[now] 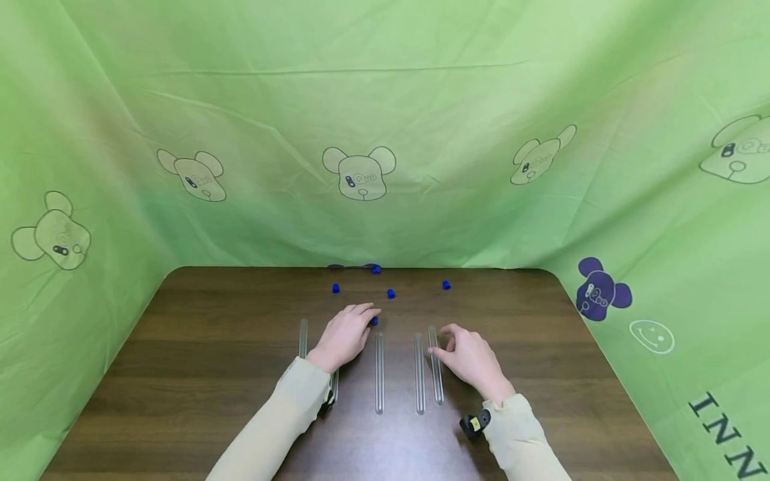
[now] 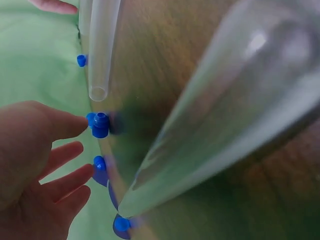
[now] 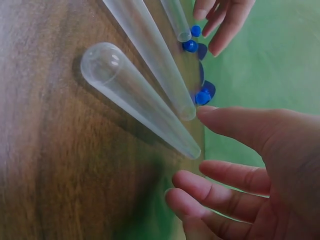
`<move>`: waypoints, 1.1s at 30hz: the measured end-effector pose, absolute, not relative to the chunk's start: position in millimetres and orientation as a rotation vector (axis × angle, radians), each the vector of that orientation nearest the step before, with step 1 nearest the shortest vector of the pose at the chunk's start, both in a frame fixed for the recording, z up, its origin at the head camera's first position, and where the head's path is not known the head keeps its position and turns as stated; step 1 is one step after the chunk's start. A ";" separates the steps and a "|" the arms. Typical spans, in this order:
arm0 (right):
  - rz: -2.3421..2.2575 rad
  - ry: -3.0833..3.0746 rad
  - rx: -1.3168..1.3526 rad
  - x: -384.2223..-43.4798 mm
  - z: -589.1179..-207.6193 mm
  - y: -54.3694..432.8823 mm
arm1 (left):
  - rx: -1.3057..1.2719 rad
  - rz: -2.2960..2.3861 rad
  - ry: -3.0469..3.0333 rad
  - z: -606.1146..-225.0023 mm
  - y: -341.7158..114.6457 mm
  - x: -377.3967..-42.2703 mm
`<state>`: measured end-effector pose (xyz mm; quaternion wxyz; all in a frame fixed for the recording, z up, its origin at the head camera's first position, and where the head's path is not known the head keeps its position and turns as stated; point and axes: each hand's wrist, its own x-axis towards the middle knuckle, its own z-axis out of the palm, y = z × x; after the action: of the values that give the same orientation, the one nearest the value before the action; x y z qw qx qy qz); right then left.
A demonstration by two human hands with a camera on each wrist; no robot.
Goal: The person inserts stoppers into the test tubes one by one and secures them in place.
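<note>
My left hand (image 1: pixel 345 336) reaches over the table, its fingers beside a small blue stopper (image 1: pixel 374 321). In the left wrist view the thumb tip is right by that stopper (image 2: pixel 100 126); whether they touch I cannot tell. My right hand (image 1: pixel 472 357) hovers at the rightmost clear test tube (image 1: pixel 437 381), thumb and fingers spread on either side of it. The right wrist view has this tube (image 3: pixel 140 100) lying in front of the parted fingers, not gripped. Another test tube (image 1: pixel 420 384) lies just left of it, and a further one (image 1: pixel 379 377) in the middle.
Two more test tubes lie by the left forearm, one (image 1: pixel 303 337) partly covered by it. Farther back are blue stoppers (image 1: pixel 335 288), one near the middle (image 1: pixel 391 294), one at right (image 1: pixel 446 285). Another stopper (image 1: pixel 376 269) sits at the back edge, before a green curtain (image 1: pixel 361 227).
</note>
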<state>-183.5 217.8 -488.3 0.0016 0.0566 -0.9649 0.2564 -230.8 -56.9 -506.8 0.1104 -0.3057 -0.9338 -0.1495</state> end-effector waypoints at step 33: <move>0.728 -3.073 0.118 -179.9 -493.8 209.0 | -0.787 -0.541 -2.910 -510.1 -39.8 -251.5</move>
<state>-179.9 209.0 -493.8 -0.0094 0.0374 -0.9723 0.2304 -251.5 -39.8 -510.1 0.0395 -0.2568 -0.9494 -0.1765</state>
